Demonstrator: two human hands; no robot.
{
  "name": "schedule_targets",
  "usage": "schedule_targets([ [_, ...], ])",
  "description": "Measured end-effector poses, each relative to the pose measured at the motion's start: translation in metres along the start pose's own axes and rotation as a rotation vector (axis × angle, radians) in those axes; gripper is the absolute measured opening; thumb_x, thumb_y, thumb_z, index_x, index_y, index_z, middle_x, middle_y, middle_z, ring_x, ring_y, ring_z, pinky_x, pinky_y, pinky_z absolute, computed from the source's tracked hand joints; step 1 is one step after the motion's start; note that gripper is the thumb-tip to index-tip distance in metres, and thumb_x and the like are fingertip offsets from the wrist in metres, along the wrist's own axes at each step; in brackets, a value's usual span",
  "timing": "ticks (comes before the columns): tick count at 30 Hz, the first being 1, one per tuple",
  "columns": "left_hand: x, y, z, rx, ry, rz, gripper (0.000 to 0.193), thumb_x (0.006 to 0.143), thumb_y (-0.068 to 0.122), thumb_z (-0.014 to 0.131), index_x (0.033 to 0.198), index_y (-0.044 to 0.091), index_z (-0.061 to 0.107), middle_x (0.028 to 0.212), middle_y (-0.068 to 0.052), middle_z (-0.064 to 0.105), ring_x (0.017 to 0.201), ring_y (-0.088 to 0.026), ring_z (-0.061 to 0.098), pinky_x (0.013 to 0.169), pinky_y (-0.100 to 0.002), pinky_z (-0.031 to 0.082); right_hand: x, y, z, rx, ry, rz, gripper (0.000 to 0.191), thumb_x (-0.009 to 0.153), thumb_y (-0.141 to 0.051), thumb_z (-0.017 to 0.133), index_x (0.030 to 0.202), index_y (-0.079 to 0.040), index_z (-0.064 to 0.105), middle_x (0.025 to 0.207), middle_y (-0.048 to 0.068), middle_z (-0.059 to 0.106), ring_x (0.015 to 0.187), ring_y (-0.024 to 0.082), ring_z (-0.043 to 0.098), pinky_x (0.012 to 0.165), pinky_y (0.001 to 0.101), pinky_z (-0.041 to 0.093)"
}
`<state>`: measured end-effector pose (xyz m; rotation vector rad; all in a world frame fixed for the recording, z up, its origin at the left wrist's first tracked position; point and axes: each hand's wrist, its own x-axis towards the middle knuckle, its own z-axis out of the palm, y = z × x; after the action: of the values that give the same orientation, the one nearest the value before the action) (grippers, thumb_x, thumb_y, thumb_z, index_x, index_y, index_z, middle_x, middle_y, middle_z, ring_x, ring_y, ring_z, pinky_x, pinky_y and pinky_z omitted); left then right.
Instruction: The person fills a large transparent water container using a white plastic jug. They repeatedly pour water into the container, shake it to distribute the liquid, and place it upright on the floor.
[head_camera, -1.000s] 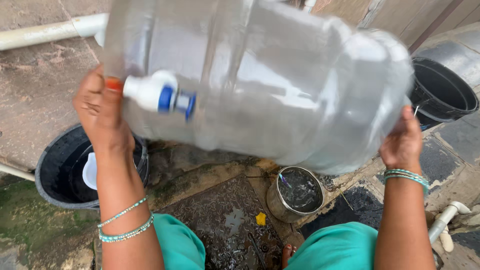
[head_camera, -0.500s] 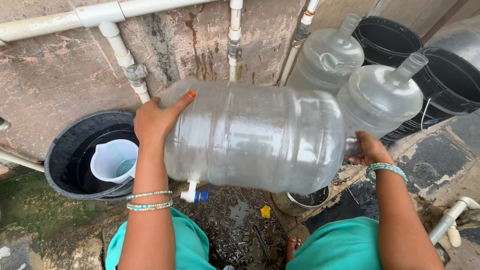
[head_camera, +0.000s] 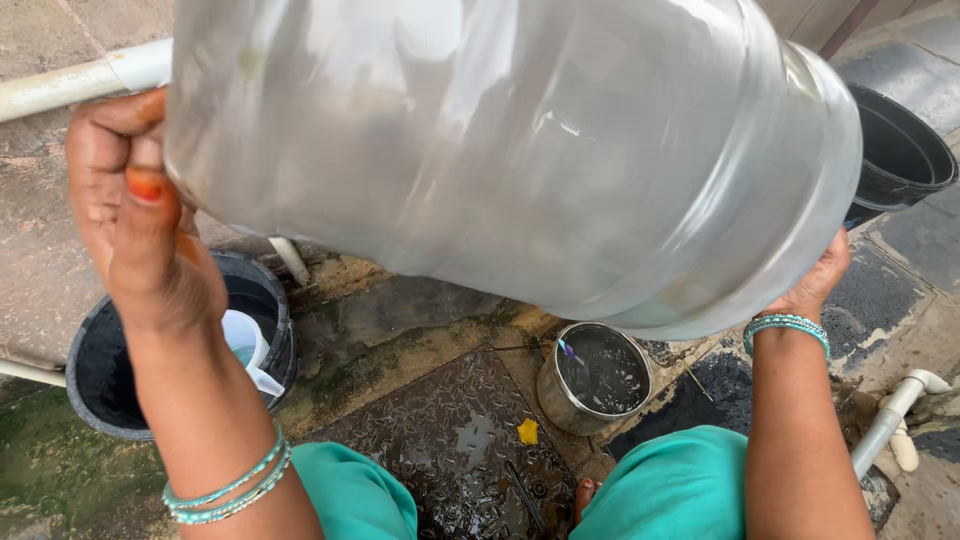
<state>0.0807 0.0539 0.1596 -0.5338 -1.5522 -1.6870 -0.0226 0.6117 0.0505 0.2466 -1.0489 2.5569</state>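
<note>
A large clear plastic water jar (head_camera: 520, 150) lies on its side, lifted close to the camera and filling the upper frame. My left hand (head_camera: 135, 215) grips its left end, thumb pressed on the rim. My right hand (head_camera: 815, 285) supports the jar's base from below on the right. Both wrists wear turquoise bangles. Under the jar, a steel pot (head_camera: 597, 377) with water in it stands on the wet ground.
A black tub (head_camera: 95, 385) at lower left holds a white plastic jug (head_camera: 245, 345). Another black tub (head_camera: 900, 155) sits at upper right. White pipes run along the stone wall (head_camera: 85, 85) and at lower right (head_camera: 890, 420). My knees in teal cloth are at the bottom.
The jar has been raised and swung closer to the camera, hiding the wall pipes and other jars. Its tap end is now out of sight.
</note>
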Motion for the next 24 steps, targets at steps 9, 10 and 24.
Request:
schedule_targets([
  [9,-0.014,-0.063,0.01,0.29,0.152,-0.416,0.093,0.08,0.075,0.068,0.135,0.0,0.063,0.125,-0.02,0.068,0.12,-0.034,0.065,0.106,-0.044,0.049,0.02,0.066,-0.082,-0.825,0.105,0.675,0.048,0.107,-0.042,0.034,0.128,-0.006,0.057,0.104,0.014,0.069,0.081,0.019,0.07,0.063,0.032,0.06],
  [10,-0.015,-0.073,0.005,0.342,0.196,-0.563,0.095,0.076,0.074,0.069,0.135,-0.001,0.061,0.125,-0.02,0.067,0.12,-0.034,0.065,0.105,-0.044,0.048,0.02,0.073,-0.091,-0.943,0.059,0.769,0.051,0.107,-0.045,0.028,0.125,-0.007,0.057,0.096,0.015,0.069,0.071,0.019,0.067,0.056,0.0302,0.059],
  [24,-0.004,-0.02,-0.011,-0.132,0.042,-0.114,0.06,0.082,0.045,0.082,0.121,0.006,0.06,0.107,-0.006,0.063,0.105,-0.019,0.061,0.105,-0.037,0.048,-0.002,-0.015,0.01,-0.304,-0.145,0.007,0.043,0.102,-0.03,0.063,0.13,0.001,0.057,0.121,0.013,0.069,0.11,0.022,0.07,0.098,0.0374,0.062],
])
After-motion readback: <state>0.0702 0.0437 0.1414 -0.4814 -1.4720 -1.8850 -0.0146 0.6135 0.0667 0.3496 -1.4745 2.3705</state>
